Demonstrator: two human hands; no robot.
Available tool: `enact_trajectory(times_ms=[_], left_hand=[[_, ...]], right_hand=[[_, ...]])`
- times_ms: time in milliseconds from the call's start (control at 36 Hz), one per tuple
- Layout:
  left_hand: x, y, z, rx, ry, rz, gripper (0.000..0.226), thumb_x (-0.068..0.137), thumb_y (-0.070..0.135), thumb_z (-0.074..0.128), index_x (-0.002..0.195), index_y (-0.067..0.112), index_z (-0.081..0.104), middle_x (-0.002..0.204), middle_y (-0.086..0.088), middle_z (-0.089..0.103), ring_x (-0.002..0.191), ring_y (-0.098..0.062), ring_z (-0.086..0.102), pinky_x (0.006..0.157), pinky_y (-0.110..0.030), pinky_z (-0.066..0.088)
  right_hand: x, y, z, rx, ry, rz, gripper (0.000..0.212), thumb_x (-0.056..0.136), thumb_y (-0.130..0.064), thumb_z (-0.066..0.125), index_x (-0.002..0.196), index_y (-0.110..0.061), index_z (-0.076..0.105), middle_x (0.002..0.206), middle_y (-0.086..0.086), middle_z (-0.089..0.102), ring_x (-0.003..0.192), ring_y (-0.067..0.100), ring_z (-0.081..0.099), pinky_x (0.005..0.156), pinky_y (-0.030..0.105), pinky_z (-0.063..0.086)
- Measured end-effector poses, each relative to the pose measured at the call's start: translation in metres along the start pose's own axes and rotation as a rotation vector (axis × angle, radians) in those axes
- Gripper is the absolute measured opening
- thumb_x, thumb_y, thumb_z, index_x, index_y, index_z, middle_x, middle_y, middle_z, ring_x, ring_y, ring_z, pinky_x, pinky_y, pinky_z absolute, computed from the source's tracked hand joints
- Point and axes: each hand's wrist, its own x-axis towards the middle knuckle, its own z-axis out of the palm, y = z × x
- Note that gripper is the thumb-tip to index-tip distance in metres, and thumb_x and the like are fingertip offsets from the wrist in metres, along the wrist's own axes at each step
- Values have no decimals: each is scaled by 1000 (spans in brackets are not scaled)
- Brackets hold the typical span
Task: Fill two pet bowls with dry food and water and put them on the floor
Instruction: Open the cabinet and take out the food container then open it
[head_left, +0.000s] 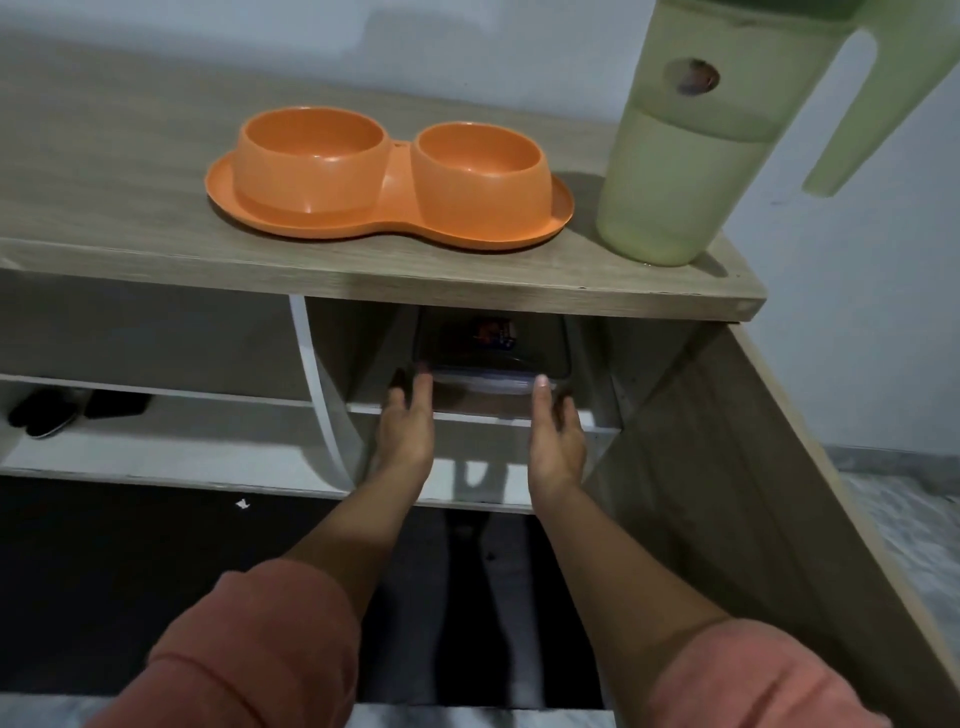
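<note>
An orange double pet bowl (389, 179), two round cups joined on one flat base, sits on the wooden worktop (130, 171). Both cups look empty. Just beside the bowl, toward the worktop's right end, stands a pale green jug (691, 156) with liquid showing through its cloudy wall; its handle points away from the bowl, toward the wall.

Under the worktop, below the bowl's right cup, an open compartment holds a dark, clear-lidded container (493, 345) with a small coloured label on top. It rests on the white shelf (467, 415) inside that compartment, its front edge near the shelf's lip.

Both arms reach into the compartment, with salmon-coloured sleeves (249, 649) pushed up the forearms. The left hand (405, 426) is at the container's left front corner and the right hand (556, 431) at its right front corner. The fingers (423, 387) of each hand are straight and held close together, palms facing each other, with the tips at the container's sides. Whether they actually press on it or stop just short, I cannot tell.

Left of the container's compartment, past a curved white divider (317, 384), a pair of dark shoes (49, 413) lies on a lower shelf.
</note>
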Motion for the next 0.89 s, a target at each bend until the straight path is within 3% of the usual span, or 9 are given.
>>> enact_trajectory(times_ms=[111,250,389,528,611,695,806,889], left_hand=[[0,9,6,39,-32,-33,58,99,48,26,135,7,46,137,-21,48,123,-36,46,101,-41,34],[-6,19,8,12,-16,-93,56,99,45,27,141,11,41,143,-16,45,127,-35,44,101,-41,35],[-26,21,5,-61,-11,-113,56,100,45,28,151,22,27,154,-8,34,136,-34,37,106,-40,31],[-52,16,-3,-89,23,-168,55,100,41,26,153,28,17,155,-7,32,137,-35,35,109,-42,30],[-69,13,-12,-135,53,-156,53,101,33,27,153,23,21,152,-12,36,135,-34,37,108,-39,31],[-87,6,-24,-173,63,-145,51,100,29,28,150,18,26,147,-12,42,130,-33,43,105,-36,34],[-118,0,-46,-225,56,-176,55,88,40,29,142,25,33,138,-14,49,118,-35,51,105,-48,43],[-138,-4,-65,-232,52,-190,67,76,46,27,140,26,34,136,-12,48,119,-33,50,104,-50,44]], right_hand=[[6,-4,3,-24,-15,36,76,88,-64,43,150,-23,27,159,-1,21,145,23,25,118,39,20],[10,-9,6,-16,13,90,73,91,-61,42,151,-23,26,159,0,20,146,25,22,120,42,18],[-5,-8,6,64,57,141,66,89,-59,49,145,-24,39,152,0,35,138,25,36,115,40,28],[-32,-4,2,137,86,183,51,89,-51,53,125,-16,50,140,-1,46,118,20,49,101,34,37],[-50,0,-4,176,110,204,39,87,-44,58,112,-14,57,114,2,58,100,18,53,96,32,42],[-74,1,-11,181,142,201,31,88,-37,60,100,-8,60,96,3,61,85,16,53,79,26,39],[-117,3,-17,190,146,223,30,88,-34,60,107,-12,63,111,9,63,92,20,58,72,24,41],[-151,-5,-23,154,143,220,32,88,-34,59,108,-9,63,117,13,60,90,20,55,59,21,38]])
